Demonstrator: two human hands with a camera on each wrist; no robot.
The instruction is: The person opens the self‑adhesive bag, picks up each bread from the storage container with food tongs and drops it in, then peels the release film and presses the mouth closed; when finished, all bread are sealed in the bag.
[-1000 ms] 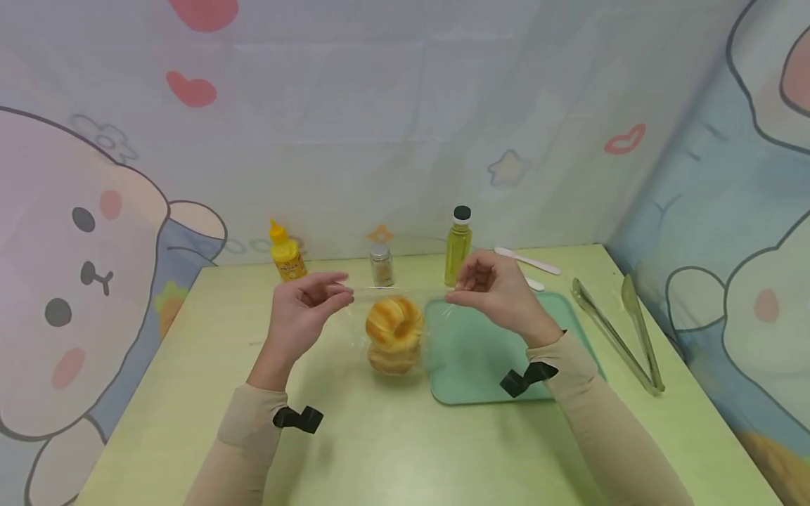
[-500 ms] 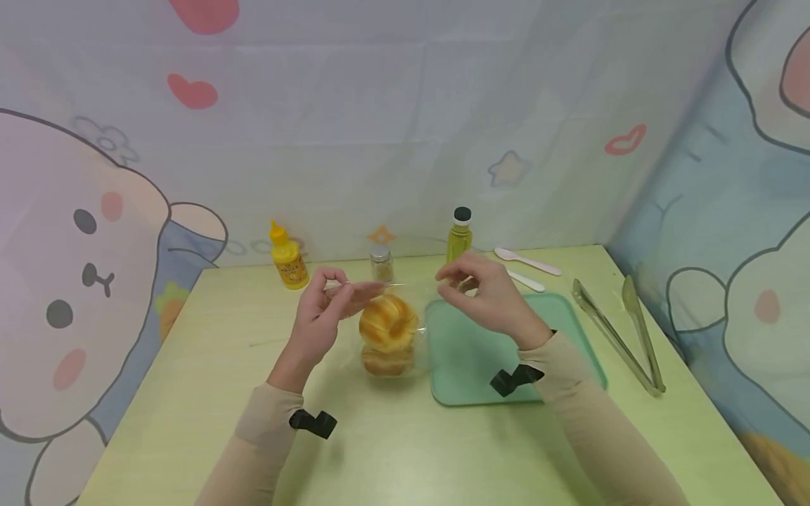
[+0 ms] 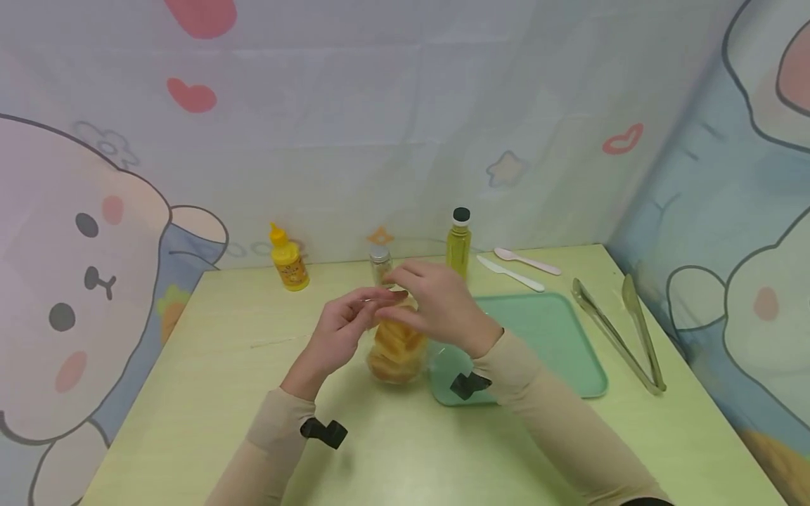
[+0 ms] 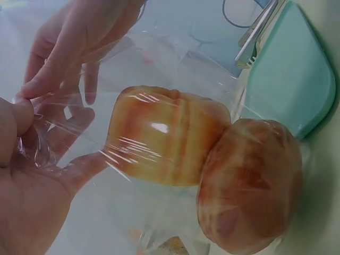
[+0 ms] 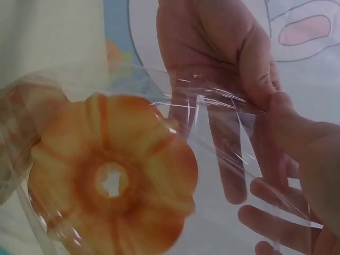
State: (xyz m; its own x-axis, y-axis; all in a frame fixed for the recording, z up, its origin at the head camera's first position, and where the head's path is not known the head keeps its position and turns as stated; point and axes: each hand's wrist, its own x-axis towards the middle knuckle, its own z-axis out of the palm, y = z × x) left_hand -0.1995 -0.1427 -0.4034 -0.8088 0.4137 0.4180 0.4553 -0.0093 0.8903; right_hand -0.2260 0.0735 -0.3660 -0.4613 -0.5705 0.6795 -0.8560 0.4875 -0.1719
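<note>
A clear plastic bag [image 5: 223, 95] hangs with two breads inside. One is a golden ring-shaped bread [image 5: 143, 133] with a hole in its middle; below it lies a rounder brown bun [image 4: 249, 186]. My left hand [image 3: 338, 334] pinches the bag's gathered top edge between thumb and fingers. Right beside it, my right hand [image 3: 446, 309] also pinches the top edge, thumb and fingertips meeting the left hand's. In the left wrist view, the film stretches from the fingers over the breads. From the head, the hands partly hide the bag's mouth.
A green tray [image 3: 538, 344] lies to the right, partly behind the right wrist. Beyond it are metal tongs [image 3: 616, 344], a white plastic knife [image 3: 509, 273] and a pink spoon [image 3: 528, 262]. An oil bottle [image 3: 458, 249], a small jar [image 3: 380, 261] and a yellow squeeze bottle [image 3: 290, 263] stand behind.
My hands were apart at the bag's two upper corners. The left hand has moved right and the right hand left, so they now meet above the breads, and the top edge is bunched.
</note>
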